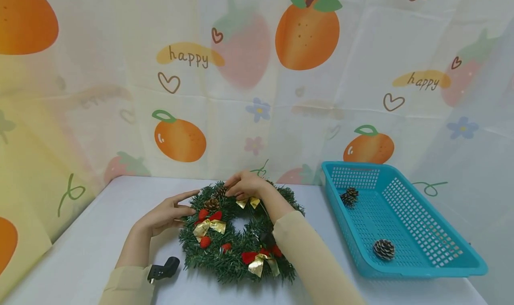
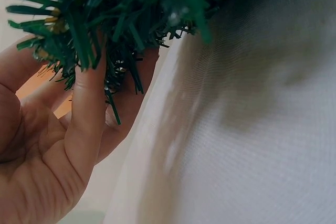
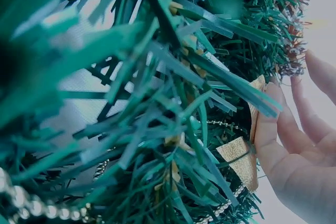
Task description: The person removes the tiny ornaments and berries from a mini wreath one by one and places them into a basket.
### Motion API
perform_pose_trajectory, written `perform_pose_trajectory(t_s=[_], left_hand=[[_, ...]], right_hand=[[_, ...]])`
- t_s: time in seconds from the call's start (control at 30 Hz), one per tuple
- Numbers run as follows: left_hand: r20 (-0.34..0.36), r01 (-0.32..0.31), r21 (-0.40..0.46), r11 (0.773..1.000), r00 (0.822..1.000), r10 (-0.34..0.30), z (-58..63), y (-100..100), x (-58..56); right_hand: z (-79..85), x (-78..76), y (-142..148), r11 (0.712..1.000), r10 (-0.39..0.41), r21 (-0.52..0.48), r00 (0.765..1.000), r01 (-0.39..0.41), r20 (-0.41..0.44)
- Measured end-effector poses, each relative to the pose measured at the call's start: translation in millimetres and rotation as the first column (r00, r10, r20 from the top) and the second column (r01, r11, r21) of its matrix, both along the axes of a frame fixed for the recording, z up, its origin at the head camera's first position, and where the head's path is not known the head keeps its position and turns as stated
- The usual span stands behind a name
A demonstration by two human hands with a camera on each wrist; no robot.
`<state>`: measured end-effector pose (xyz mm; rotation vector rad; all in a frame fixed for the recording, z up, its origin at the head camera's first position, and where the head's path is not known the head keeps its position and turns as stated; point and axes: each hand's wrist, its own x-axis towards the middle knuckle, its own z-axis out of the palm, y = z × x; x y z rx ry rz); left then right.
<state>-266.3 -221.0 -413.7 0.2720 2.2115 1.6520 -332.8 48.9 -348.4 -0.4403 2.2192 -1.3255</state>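
Observation:
A green wreath (image 1: 241, 269) with gold bows, red berries and pine cones lies on the white table. At its left edge my left hand (image 1: 166, 213) holds the rim; in the left wrist view the left hand's fingers (image 2: 86, 114) curl around the needles. My right hand (image 1: 246, 185) reaches over the far side, its bent fingertips at a pine cone (image 1: 220, 192). The right wrist view has the right hand's fingers (image 3: 302, 100) against the lower side of that pine cone (image 3: 291, 40), beside a gold bow (image 3: 239, 161). A second pine cone (image 1: 211, 204) sits just nearer on the wreath.
On the right stands a blue plastic basket (image 1: 349, 233) with a few loose pine cones (image 1: 384, 249) inside. A silver bead string (image 3: 37, 205) runs through the wreath. Behind the table (image 1: 100, 224) hangs a fruit-print curtain (image 1: 241, 100).

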Motion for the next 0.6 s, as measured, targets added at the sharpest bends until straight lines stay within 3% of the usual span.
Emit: perform_pose_trajectory(t_s=[0.6], left_hand=[[-0.007,-0.011,-0.01,1.0,1.0,0.011,0.0,0.0,0.9]], right_hand=[[0.0,0.7,-0.9,1.0,-0.019,-0.017,1.0,0.019,-0.004]])
